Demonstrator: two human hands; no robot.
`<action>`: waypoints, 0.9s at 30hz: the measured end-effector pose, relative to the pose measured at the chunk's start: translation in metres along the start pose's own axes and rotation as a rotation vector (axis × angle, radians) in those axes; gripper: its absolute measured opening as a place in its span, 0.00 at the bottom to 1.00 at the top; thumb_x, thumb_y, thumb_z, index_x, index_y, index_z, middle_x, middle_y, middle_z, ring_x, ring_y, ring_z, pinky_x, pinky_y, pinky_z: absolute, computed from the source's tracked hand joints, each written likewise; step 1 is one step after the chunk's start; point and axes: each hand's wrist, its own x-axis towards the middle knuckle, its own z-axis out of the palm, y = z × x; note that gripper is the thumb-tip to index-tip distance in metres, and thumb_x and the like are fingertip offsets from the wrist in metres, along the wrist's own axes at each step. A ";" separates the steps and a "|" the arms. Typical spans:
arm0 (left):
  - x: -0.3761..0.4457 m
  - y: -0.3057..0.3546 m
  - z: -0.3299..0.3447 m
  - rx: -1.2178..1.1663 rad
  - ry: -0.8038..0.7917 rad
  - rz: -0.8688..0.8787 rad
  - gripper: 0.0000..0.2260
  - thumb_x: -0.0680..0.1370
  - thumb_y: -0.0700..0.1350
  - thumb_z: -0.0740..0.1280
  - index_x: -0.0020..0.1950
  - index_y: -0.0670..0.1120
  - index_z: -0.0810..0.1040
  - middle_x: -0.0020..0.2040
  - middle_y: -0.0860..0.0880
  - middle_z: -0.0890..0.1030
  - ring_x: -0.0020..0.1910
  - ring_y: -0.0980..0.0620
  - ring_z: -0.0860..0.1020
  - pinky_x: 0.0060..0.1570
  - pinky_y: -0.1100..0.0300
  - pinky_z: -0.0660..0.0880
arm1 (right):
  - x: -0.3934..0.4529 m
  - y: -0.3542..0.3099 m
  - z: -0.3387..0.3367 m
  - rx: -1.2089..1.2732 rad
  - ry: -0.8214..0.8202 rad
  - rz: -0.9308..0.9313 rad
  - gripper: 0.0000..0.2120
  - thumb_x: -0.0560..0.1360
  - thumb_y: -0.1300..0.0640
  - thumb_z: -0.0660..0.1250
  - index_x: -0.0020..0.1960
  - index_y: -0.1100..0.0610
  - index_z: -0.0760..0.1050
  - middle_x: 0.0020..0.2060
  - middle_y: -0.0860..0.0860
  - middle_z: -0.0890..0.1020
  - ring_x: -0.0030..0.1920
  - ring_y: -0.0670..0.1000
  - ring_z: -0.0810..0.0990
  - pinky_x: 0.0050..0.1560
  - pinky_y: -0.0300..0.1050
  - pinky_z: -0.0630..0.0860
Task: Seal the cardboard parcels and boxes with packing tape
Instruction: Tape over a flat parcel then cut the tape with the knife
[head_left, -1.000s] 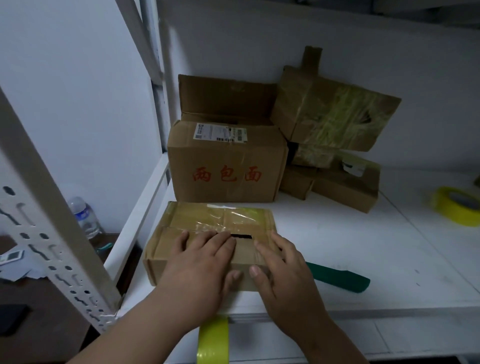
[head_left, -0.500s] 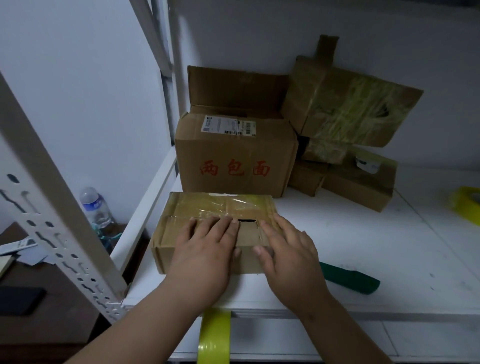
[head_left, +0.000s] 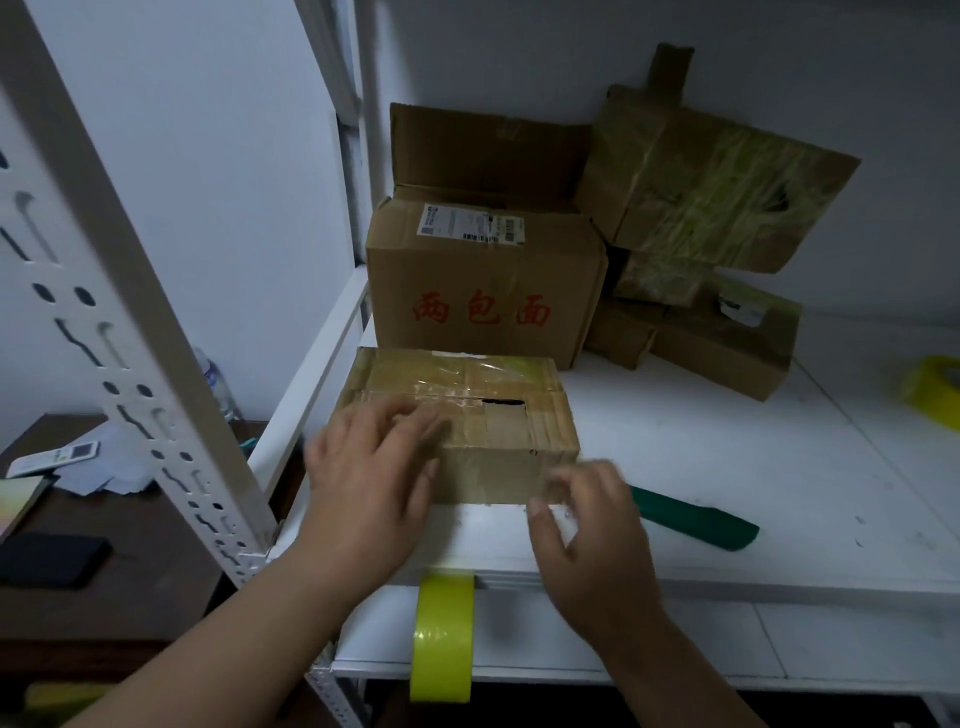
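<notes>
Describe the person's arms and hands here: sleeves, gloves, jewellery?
Both forearms are bare as far as the frame shows, with no sleeve in view. The left hand and right hand wear no gloves. No watch, ring or wristband shows. The fingers are motion-blurred, so fine detail such as nails cannot be told.

A small flat cardboard parcel (head_left: 511, 415), glossy with tape and torn open on top, lies near the shelf's (head_left: 727, 467) front-left corner.
</notes>
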 end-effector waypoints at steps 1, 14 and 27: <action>-0.008 -0.003 -0.004 -0.024 0.000 -0.024 0.17 0.75 0.51 0.61 0.62 0.50 0.76 0.57 0.48 0.75 0.55 0.45 0.72 0.53 0.50 0.65 | -0.007 -0.004 0.001 0.028 -0.062 0.021 0.08 0.75 0.47 0.61 0.43 0.51 0.74 0.36 0.43 0.72 0.37 0.44 0.72 0.36 0.44 0.70; -0.067 0.012 -0.014 -0.708 -0.616 -0.848 0.06 0.80 0.47 0.66 0.56 0.49 0.72 0.46 0.45 0.82 0.33 0.53 0.82 0.36 0.58 0.78 | -0.038 -0.053 0.019 0.671 -0.826 0.812 0.15 0.73 0.44 0.68 0.53 0.51 0.84 0.45 0.51 0.86 0.49 0.51 0.85 0.57 0.53 0.80; -0.051 0.035 -0.021 -1.272 -0.598 -1.310 0.09 0.77 0.43 0.69 0.46 0.37 0.82 0.35 0.40 0.78 0.31 0.45 0.77 0.35 0.53 0.80 | -0.031 -0.068 0.018 0.830 -0.539 0.949 0.20 0.69 0.42 0.68 0.46 0.59 0.84 0.43 0.59 0.86 0.48 0.60 0.85 0.56 0.61 0.79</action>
